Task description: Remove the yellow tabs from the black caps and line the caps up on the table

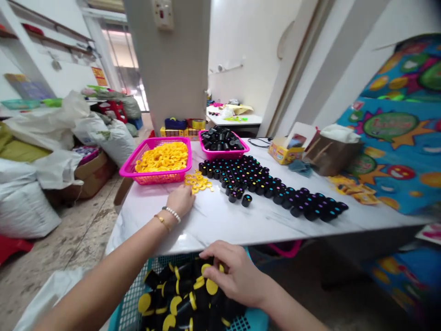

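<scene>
My left hand (181,200), with a beaded bracelet at the wrist, rests on the white table beside a small pile of loose yellow rings (200,182). Its back faces me and its fingertips are hidden. Over a teal basket (119,309) hangs my right hand (236,273), thumb and fingers apart and curved, with no piece visibly gripped. Black cylindrical pieces with yellow discs on their ends (188,303) fill the basket, right under that hand. Black cylinders with coloured dots on top (262,184) stand in rows across the table, and one black cylinder (246,200) stands nearest me.
A pink basket (155,177) of yellow rings stands at the table's back left. Behind the rows is another pink basket (225,155) of black parts. Farther right are a small yellow box (285,154), a brown container (330,154) and flat yellow packets (361,193). White sacks (27,202) lie left.
</scene>
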Demonstrator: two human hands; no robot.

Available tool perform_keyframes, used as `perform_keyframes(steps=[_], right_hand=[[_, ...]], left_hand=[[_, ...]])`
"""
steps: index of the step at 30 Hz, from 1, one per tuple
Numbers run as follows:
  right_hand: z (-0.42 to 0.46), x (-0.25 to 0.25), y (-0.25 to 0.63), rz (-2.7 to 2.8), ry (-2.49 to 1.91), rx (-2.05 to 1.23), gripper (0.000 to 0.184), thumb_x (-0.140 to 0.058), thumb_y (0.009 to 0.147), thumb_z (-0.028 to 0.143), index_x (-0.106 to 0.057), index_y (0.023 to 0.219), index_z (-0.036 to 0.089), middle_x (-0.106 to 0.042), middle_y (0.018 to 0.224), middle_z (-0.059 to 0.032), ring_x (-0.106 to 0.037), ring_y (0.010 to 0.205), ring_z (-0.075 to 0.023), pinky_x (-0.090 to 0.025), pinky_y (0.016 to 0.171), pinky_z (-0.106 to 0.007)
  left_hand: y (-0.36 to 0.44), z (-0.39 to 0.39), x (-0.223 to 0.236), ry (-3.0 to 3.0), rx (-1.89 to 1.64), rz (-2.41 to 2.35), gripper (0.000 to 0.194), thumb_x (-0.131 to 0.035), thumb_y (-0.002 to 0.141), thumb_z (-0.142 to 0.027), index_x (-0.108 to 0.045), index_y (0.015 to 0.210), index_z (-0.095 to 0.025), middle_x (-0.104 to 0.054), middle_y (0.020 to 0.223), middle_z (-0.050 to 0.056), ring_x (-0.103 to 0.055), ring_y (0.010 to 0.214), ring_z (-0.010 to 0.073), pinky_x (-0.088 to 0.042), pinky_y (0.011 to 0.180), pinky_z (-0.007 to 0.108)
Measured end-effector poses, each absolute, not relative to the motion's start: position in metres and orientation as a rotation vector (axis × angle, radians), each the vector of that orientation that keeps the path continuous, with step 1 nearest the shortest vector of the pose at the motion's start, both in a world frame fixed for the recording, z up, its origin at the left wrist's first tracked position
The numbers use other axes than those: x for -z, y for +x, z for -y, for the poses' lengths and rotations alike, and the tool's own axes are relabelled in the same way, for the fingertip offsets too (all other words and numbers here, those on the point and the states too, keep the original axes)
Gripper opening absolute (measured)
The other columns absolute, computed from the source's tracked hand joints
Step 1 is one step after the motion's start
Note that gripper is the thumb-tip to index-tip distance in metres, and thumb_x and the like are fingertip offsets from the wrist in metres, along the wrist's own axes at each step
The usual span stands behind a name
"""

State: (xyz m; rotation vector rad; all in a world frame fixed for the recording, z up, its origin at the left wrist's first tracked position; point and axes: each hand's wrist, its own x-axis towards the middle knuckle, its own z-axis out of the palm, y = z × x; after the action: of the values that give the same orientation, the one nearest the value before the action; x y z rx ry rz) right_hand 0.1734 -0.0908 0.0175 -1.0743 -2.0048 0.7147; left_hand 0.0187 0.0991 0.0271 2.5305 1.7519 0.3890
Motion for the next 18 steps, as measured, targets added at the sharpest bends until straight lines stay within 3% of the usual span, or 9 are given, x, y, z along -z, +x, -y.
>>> perform_keyframes(steps=[3, 6, 8, 10, 14, 18], right_hand=[[0.088, -0.021, 0.192, 1.933, -1.139, -0.525, 0.016, -0.057, 0.084, 0.018, -0.062, 0.099, 0.019, -0.063, 0.096, -0.0062, -0.060, 0.073, -0.0135, -0.050, 0.069, -0.026], [0.081, -0.017, 0.204, 1.868, -1.252, -0.326, 0.034, -0.057, 0.083, 0.016, -0.057, 0.116, 0.021, -0.055, 0.123, -0.0102, -0.062, 0.087, -0.0163, -0.052, 0.077, -0.029], [0.072, -0.011, 0.207, 1.882, -1.298, -0.226, 0.044, -0.055, 0.082, 0.013, -0.051, 0.125, 0.022, -0.050, 0.130, -0.0112, -0.060, 0.097, -0.0195, -0.052, 0.082, -0.032], [0.063, -0.006, 0.212, 1.859, -1.333, -0.180, 0.039, -0.051, 0.083, 0.010, -0.055, 0.120, 0.021, -0.055, 0.120, -0.0111, -0.059, 0.097, -0.0203, -0.051, 0.082, -0.033], [0.054, -0.001, 0.236, 1.638, -1.404, -0.248, 0.015, -0.052, 0.084, 0.013, -0.063, 0.094, 0.019, -0.060, 0.088, -0.0054, -0.059, 0.077, -0.0169, -0.049, 0.069, -0.029], [0.062, 0.000, 0.265, 1.383, -1.469, -0.515, 0.011, -0.058, 0.084, 0.028, -0.063, 0.087, 0.019, -0.062, 0.079, -0.0020, -0.056, 0.064, -0.0139, -0.044, 0.058, -0.025]], left_hand=[[0.021, -0.070, -0.028, 2.693, -0.283, -1.719, 0.022, -0.039, 0.088, -0.018, -0.059, 0.092, -0.011, -0.062, 0.092, 0.014, -0.064, 0.076, 0.0246, -0.046, 0.062, 0.032], [0.028, -0.027, -0.034, 2.931, -0.156, -1.588, 0.023, -0.036, 0.086, -0.009, -0.058, 0.089, -0.013, -0.060, 0.086, 0.010, -0.062, 0.069, 0.0218, -0.043, 0.053, 0.028], [0.038, -0.002, -0.040, 3.013, -0.187, -1.391, 0.023, -0.037, 0.084, -0.006, -0.058, 0.087, -0.015, -0.059, 0.085, 0.008, -0.061, 0.068, 0.0198, -0.042, 0.052, 0.027], [0.052, 0.010, -0.044, 2.985, -0.297, -1.164, 0.019, -0.040, 0.086, -0.011, -0.058, 0.086, -0.016, -0.059, 0.082, 0.006, -0.059, 0.067, 0.0175, -0.043, 0.056, 0.026], [0.078, -0.007, -0.043, 2.688, -0.675, -0.995, 0.013, -0.051, 0.087, -0.029, -0.059, 0.089, -0.018, -0.060, 0.080, 0.002, -0.058, 0.068, 0.0133, -0.046, 0.066, 0.026], [0.107, -0.052, -0.028, 2.518, -0.862, -1.219, 0.031, -0.062, 0.080, -0.042, -0.059, 0.098, -0.018, -0.061, 0.082, 0.002, -0.058, 0.070, 0.0149, -0.045, 0.067, 0.028]])
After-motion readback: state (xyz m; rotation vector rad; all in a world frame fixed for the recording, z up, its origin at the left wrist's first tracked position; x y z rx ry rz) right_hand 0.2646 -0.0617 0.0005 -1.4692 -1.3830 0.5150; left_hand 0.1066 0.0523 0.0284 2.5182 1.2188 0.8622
